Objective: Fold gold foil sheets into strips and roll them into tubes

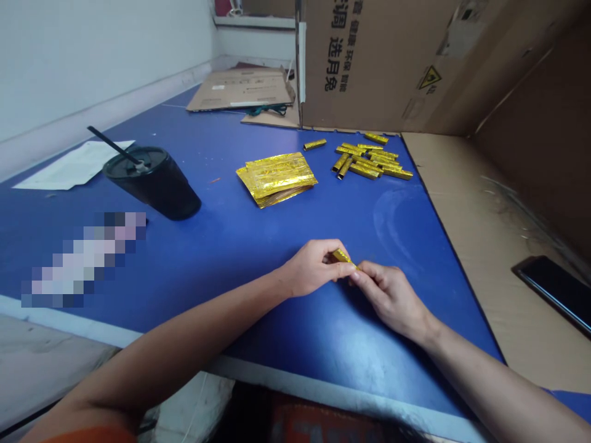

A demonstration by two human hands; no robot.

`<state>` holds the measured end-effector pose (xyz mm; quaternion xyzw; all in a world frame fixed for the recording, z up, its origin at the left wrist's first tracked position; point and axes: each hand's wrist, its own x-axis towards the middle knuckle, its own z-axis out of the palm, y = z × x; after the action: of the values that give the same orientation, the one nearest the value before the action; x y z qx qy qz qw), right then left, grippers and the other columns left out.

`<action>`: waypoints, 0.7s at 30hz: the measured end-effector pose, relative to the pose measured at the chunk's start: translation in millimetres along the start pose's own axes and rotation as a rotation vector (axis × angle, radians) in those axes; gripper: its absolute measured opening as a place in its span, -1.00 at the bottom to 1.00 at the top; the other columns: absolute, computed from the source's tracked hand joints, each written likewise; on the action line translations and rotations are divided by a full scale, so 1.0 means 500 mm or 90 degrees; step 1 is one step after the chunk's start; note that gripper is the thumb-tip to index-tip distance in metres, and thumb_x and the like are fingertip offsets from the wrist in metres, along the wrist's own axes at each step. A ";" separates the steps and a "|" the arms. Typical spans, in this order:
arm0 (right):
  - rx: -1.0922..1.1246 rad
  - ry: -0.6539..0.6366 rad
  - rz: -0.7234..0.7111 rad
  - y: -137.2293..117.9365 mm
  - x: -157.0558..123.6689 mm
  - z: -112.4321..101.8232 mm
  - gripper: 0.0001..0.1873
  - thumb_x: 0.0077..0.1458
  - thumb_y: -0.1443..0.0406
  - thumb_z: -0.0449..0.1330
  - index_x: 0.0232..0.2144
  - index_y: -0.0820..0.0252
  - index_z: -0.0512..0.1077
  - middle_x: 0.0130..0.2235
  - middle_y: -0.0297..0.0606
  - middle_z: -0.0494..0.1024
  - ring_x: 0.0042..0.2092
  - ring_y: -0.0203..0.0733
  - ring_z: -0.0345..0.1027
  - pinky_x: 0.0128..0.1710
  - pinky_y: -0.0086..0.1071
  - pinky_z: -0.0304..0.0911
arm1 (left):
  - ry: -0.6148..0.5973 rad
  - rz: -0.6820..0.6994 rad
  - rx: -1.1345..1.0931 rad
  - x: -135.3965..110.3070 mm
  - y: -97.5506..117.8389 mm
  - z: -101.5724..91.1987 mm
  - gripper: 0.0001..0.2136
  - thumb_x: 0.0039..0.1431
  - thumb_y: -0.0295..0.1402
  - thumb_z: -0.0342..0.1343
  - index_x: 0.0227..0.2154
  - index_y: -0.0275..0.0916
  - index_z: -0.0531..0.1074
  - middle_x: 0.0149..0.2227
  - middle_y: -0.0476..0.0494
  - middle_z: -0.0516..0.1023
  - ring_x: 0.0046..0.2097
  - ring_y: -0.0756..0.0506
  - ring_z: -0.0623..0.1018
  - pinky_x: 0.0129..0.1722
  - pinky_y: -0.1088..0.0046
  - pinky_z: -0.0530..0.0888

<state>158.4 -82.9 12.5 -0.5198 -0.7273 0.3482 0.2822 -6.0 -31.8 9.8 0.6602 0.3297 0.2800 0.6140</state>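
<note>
We Pinched a Gold Foil Strip point(340, 254) Over a Blue Tabletop point(221, 246)

We had the narrow strip between our two hands, toward the near side of the tabletop. Our left hand point(316, 267) gripped it closely, thumb pressed along it and fingers curled behind, with its upper end showing beyond the thumb. Our right hand point(392, 301) met it at the lower end, where thumb and forefinger closed on it in a narrow pinch; the fingertips hid much of that end.

Beyond our hands we saw a stack of flat gold foil packets point(281, 172), slightly fanned. To its right lay a loose pile of folded gold strips point(369, 159), some overlapping, with one single folded piece point(314, 145) apart from them, nearer the stack.

On the left we had a black tumbler point(161, 181) with a black straw point(113, 146), just beside a white sheet of paper point(76, 165). A pixelated item point(85, 261) lay nearer us; we could not tell what it was. A printed cardboard box point(369, 61) stood behind the pile, and a black smartphone point(556, 292) lay on the cardboard point(462, 203) at far right.
</note>
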 end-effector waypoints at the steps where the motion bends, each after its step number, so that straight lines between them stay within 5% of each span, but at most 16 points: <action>1: -0.043 0.002 -0.018 0.000 0.000 0.001 -0.63 0.13 0.13 -0.07 -0.62 0.18 0.23 -0.65 -0.44 0.14 -0.59 -0.39 0.00 -0.59 -0.48 -0.01 | 0.007 -0.002 0.020 -0.001 -0.001 0.002 -0.86 0.00 -0.33 0.08 -0.53 -0.30 0.29 -0.62 0.07 0.31 -0.55 0.10 0.31 -0.55 0.59 0.24; 7: -0.245 0.015 -0.094 0.002 0.000 0.003 -0.64 0.17 0.18 -0.11 -0.57 0.18 0.29 -0.63 -0.37 0.29 -0.59 -0.36 0.11 -0.52 -0.44 0.02 | 0.042 -0.036 0.049 -0.006 -0.002 0.010 -0.82 0.01 -0.32 0.05 -0.59 -0.29 0.26 -0.63 0.03 0.36 -0.59 0.10 0.32 -0.58 0.58 0.27; 14: -0.113 -0.050 -0.006 0.002 0.005 -0.002 -0.58 0.14 0.08 -0.11 -0.63 0.17 0.23 -0.66 -0.45 0.13 -0.61 -0.38 -0.02 -0.59 -0.47 -0.04 | 0.074 -0.023 0.042 0.000 -0.004 0.001 -0.82 0.01 -0.31 0.05 -0.57 -0.30 0.27 -0.65 0.05 0.33 -0.60 0.10 0.32 -0.60 0.60 0.27; 21: -0.087 -0.026 0.038 0.009 0.003 -0.001 -0.56 0.13 0.06 -0.11 -0.67 0.17 0.18 -0.67 -0.46 0.06 -0.61 -0.39 -0.07 -0.60 -0.46 -0.08 | 0.150 -0.037 -0.002 0.010 0.000 -0.029 -0.79 -0.01 -0.28 0.06 -0.59 -0.29 0.23 -0.68 0.07 0.30 -0.64 0.12 0.27 -0.66 0.63 0.21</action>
<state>161.0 -80.4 9.4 -0.5519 -0.7392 0.3164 0.2210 -14.0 -18.9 10.8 0.6117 0.4182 0.3386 0.5799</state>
